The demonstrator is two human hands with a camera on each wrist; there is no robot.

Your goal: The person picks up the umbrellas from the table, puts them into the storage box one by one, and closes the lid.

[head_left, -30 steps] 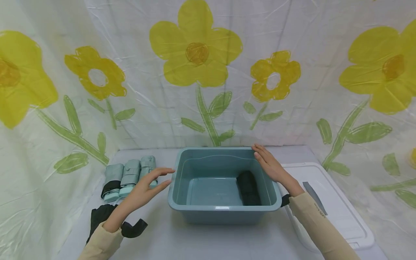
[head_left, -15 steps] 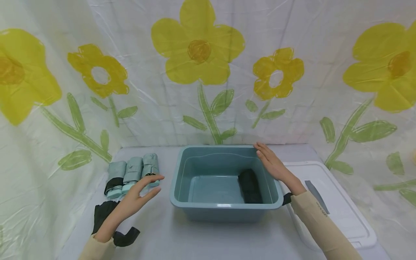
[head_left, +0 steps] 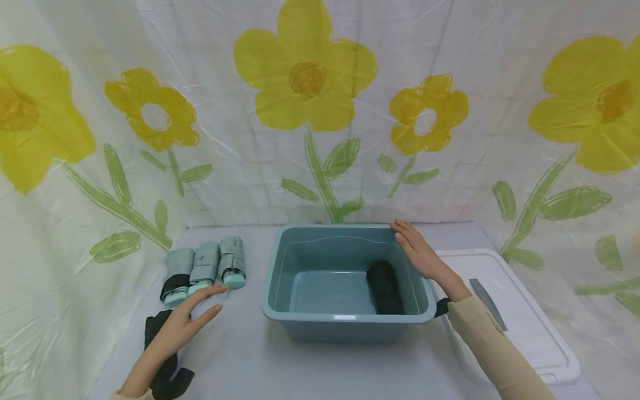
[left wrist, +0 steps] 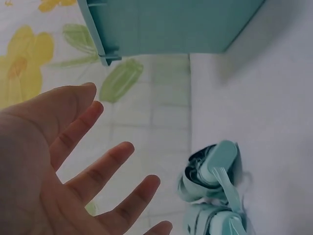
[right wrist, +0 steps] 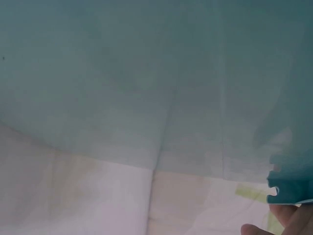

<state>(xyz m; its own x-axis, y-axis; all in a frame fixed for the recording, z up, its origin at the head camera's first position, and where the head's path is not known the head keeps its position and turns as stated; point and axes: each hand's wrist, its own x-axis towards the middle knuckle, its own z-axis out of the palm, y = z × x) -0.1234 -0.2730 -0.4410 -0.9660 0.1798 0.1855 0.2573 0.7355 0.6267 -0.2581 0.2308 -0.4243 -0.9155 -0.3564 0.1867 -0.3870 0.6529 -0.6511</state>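
Note:
On the left of the table lie three folded teal umbrellas (head_left: 231,256) side by side. My left hand (head_left: 175,328) hovers just in front of them with thumb and fingers apart, holding nothing; it partly covers a black folded item (head_left: 156,328). In the left wrist view, teal umbrella handles (left wrist: 222,161) with straps lie right of my spread fingers. A teal plastic bin (head_left: 345,332) stands at the centre, with a black rolled bundle (head_left: 385,289) inside against its right side. My right hand (head_left: 421,255) rests on the bin's right rim, fingers extended along it.
A white lid (head_left: 532,339) with a grey handle (head_left: 487,303) lies flat to the right of the bin, under my right forearm. Behind the table hangs a white curtain (head_left: 215,111) printed with yellow flowers.
My left hand has moved away from the bin's left rim, leftward and toward me, to the front of the teal umbrellas. My right hand stays on the bin's rim.

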